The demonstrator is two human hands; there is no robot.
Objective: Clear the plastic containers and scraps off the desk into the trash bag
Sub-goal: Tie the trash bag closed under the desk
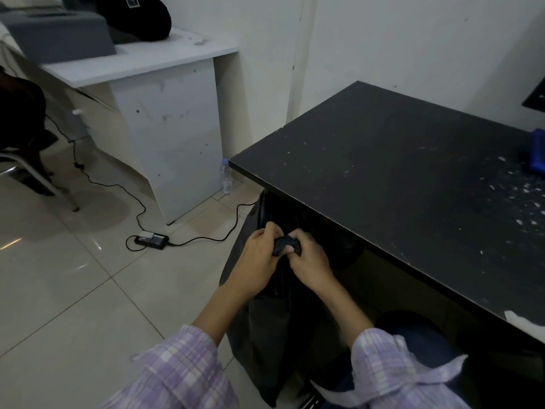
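Black trash bag (274,314), gathered at the neck, beside black bench (398,172).
Left hand (259,255) and right hand (306,258): fingers curled, gripping the bag's bunched top; white scraps (513,193) scattered on bench.

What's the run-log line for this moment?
left hand: grips bag neck | right hand: grips bag neck | black trash bag: on floor beside black desk | white scraps: on desk

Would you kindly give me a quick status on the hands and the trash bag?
Both hands, left and right, grip the trash bag neck, bunched. Bag beside black desk. White scraps remain on desk. Nothing in the way.
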